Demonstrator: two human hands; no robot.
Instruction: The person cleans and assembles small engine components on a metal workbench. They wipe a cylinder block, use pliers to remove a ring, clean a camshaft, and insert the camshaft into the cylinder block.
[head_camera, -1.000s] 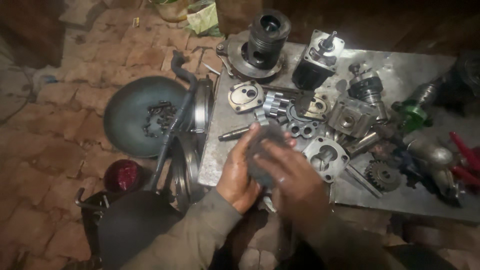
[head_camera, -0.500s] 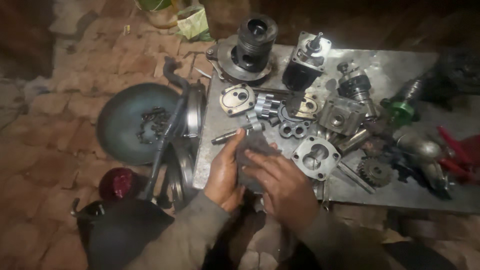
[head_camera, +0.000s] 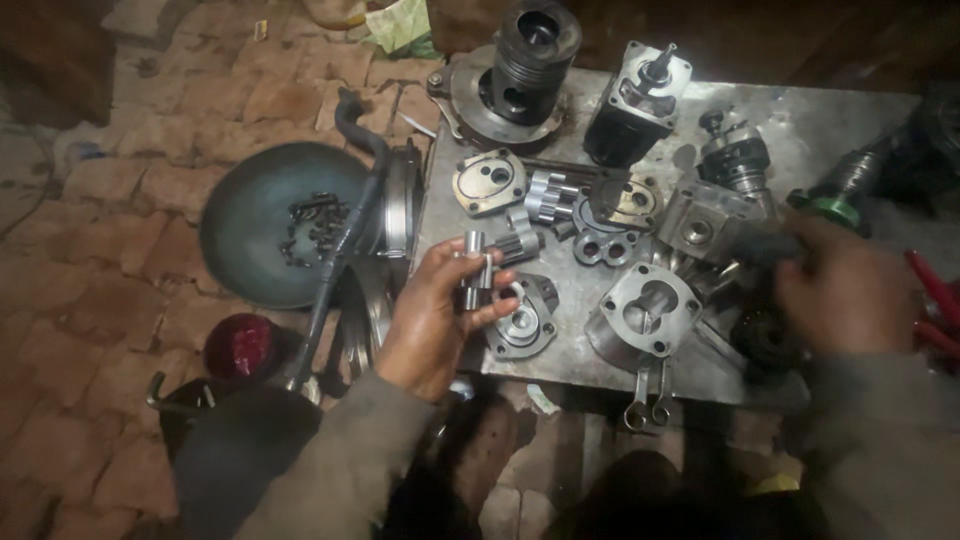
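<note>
The left hand (head_camera: 432, 318) is raised just above the near edge of the metal tabletop (head_camera: 840, 130), its fingers (head_camera: 490, 308) clamped on a gear shaft (head_camera: 478, 268), a short steel piece with two bright cylindrical ends standing roughly upright in the grip. Directly under and to the right of that hand lies a grey pump housing (head_camera: 525, 318) with a round bore. Beyond the shaft, a second toothed gear (head_camera: 520, 243) rests on the tabletop, and behind that sits an oval cover plate (head_camera: 488, 182).

The right hand (head_camera: 848, 296) reaches out over the right part of the tabletop, palm down, beside a dark handle-like object (head_camera: 765, 247); the view there is blurred, so I cannot tell whether its fingers are closed on that object or merely lying against it. Between the two hands sits a larger pump body (head_camera: 648, 318) with a figure-eight cavity and bolt holes at its corners.

On the brick floor to the left, a round dark pan (head_camera: 255, 225) holds a scatter of small bolts (head_camera: 312, 225), and a red cap (head_camera: 238, 347) lies nearer the person.
</note>
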